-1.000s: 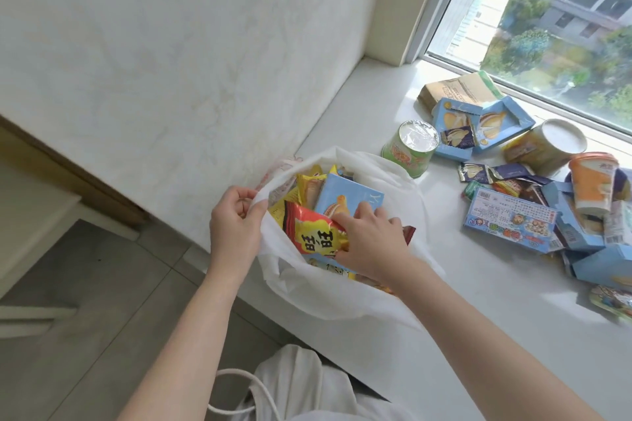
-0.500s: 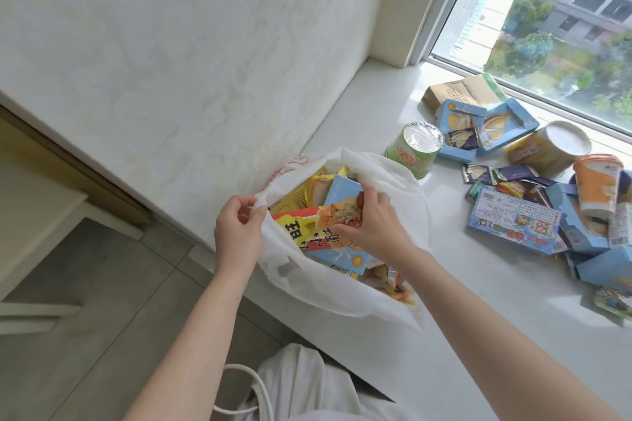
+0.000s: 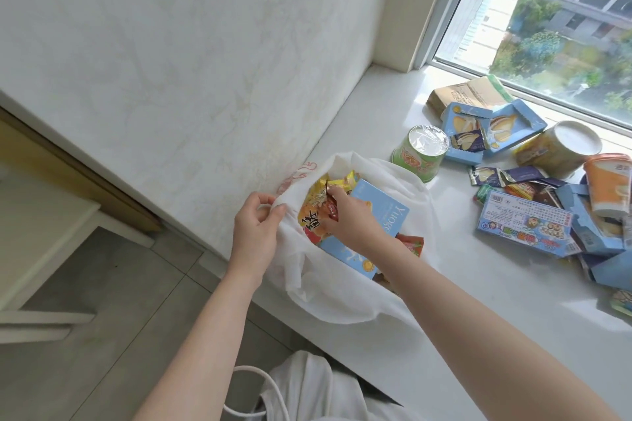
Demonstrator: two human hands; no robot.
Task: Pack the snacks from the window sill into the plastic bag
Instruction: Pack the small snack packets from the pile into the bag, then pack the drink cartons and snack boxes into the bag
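Observation:
A white plastic bag sits open at the near left end of the window sill. My left hand pinches the bag's left rim and holds it open. My right hand reaches into the bag, fingers closed on a small red and orange snack packet. Inside lie a light blue box and yellow and red snack packets. More snacks lie loose on the sill to the right: a green cup, a yellow tub, an orange cup and blue boxes.
A pale wall rises left of the sill, close beside the bag. The window runs along the sill's far edge. A brown carton lies by the glass. Below are grey floor tiles and a white piece of furniture.
My right hand moved from the bag's middle toward its left inner side, shifting packets. The blue box inside now lies more exposed. My left hand kept holding the rim.

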